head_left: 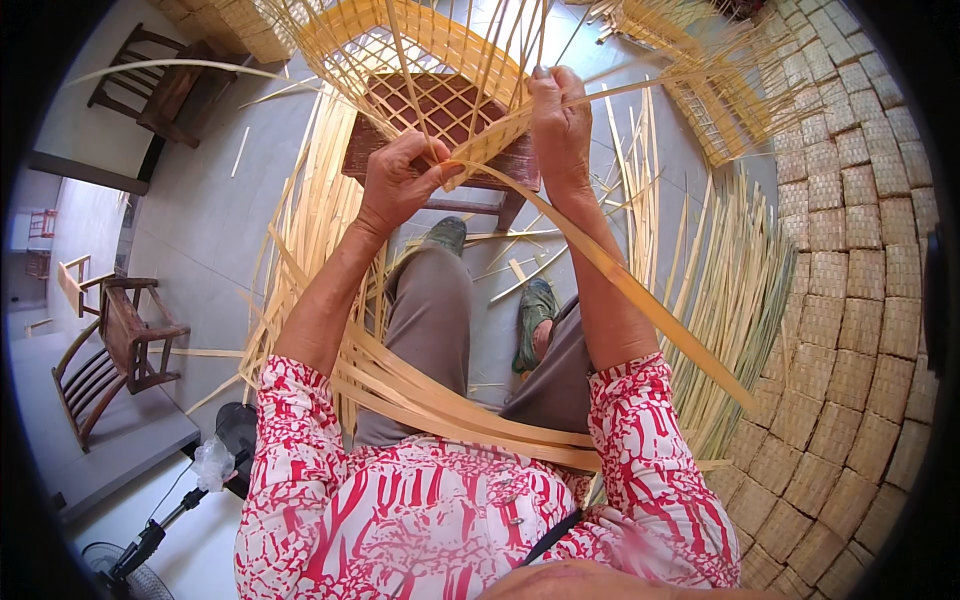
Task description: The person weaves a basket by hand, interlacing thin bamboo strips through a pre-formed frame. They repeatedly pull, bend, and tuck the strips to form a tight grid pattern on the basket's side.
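Observation:
A half-woven yellow bamboo basket (440,70) with long upright strips rests over a reddish-brown wooden stool (360,155). My left hand (400,175) pinches a flat strip at the basket's near corner, thumb and finger together. My right hand (560,125), a little higher, has its fingers closed around the basket's woven band and thin strips at its right side. A wide bamboo strip (660,320) trails from that corner down to the right, across my right forearm. More loose strips (450,420) lie across my lap.
Bundles of split strips (730,280) lie on both sides of my legs. Stacked woven pieces (850,320) line the right. Another unfinished woven piece (690,90) is at the back right. Wooden chairs (140,330) and a fan (120,560) are at the left.

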`<state>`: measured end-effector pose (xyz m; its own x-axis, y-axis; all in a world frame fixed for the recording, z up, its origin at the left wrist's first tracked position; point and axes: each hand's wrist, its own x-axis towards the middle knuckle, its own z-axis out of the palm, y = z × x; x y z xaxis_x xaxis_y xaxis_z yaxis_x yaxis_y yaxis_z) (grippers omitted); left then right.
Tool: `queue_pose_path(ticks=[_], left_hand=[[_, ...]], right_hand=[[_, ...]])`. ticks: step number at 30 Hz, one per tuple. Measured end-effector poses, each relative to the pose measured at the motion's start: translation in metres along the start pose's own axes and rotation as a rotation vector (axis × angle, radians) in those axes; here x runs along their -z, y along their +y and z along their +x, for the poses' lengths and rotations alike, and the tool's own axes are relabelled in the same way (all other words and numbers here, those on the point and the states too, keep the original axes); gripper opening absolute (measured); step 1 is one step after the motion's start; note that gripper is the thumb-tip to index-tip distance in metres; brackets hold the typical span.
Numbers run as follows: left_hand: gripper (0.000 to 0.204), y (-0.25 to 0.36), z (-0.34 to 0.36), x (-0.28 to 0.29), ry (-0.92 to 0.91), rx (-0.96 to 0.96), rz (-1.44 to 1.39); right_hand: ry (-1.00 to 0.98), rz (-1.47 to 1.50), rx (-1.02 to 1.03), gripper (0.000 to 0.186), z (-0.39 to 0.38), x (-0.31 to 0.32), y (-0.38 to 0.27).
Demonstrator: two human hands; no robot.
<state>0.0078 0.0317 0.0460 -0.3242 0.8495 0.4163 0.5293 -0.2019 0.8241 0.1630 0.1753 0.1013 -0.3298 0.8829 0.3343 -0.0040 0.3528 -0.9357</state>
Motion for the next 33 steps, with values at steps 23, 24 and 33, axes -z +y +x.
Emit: queue_pose_path(ticks=[23, 24, 33], left_hand=[[0.013, 0.003, -0.005, -0.014, 0.229, -0.052, -0.035], [0.013, 0.003, -0.004, -0.013, 0.225, -0.047, -0.015], [0.016, 0.007, 0.004, -0.008, 0.147, 0.008, 0.055]], right_hand=[[0.036, 0.461, -0.39, 0.036, 0.034, 0.02, -0.001], [0.07, 0.495, -0.399, 0.039, 0.034, 0.02, -0.004], [0.121, 0.733, -0.523, 0.042, 0.025, 0.036, -0.006]])
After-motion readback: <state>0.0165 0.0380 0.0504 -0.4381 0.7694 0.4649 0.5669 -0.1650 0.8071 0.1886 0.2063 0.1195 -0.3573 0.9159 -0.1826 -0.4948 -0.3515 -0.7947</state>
